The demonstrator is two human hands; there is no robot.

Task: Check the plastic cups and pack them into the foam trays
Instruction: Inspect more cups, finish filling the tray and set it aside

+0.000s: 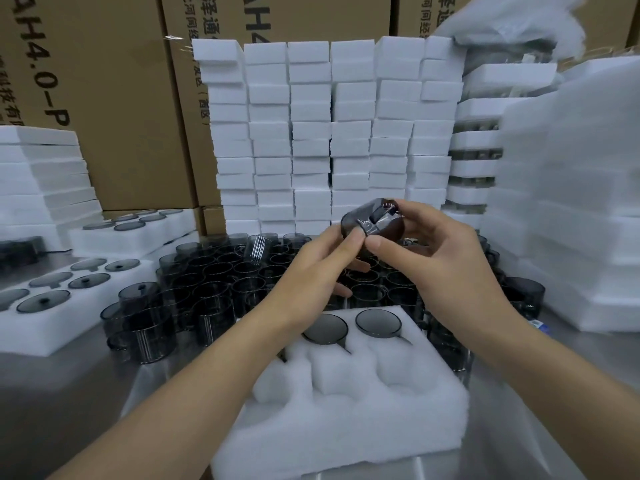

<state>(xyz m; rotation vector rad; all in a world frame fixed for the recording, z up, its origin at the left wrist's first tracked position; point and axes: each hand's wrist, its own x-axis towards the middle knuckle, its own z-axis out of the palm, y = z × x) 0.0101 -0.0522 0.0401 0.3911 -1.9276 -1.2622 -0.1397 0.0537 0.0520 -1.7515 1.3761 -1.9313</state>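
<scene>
**Cup [367, 220] held up for checking over the foam tray [346, 410]**

One dark, smoky plastic cup is gripped between both hands and raised clear of the table. It is tilted on its side, apparently so that light can be caught on its wall and flaws looked for. The left hand [322, 261] is curled, with its thumb pressed against the near side of the cup. The right hand [436, 258] is pinched round the far side, thumb below and fingertips on the upper edge. Nothing else is held by either hand.

The tray is set directly beneath the hands, nearest the body, so that a passed cup need only be lowered a short way. It is cut from soft white foam with a fuzzy, fibrous surface, and round pockets with narrow slots are sunk into it. Two seated cups [325, 329] are seen in its far row as smooth, glossy dark discs level with the foam. The nearer pockets are unfilled, so packing of this tray is judged to be at an early stage.

Loose cups [221, 282] are crowded on the metal table [52, 393] just behind the tray, within easy reach. Filled trays [52, 299] are put aside to the left. Foam blocks [329, 133] are stacked behind, in front of cardboard boxes [114, 98].
</scene>
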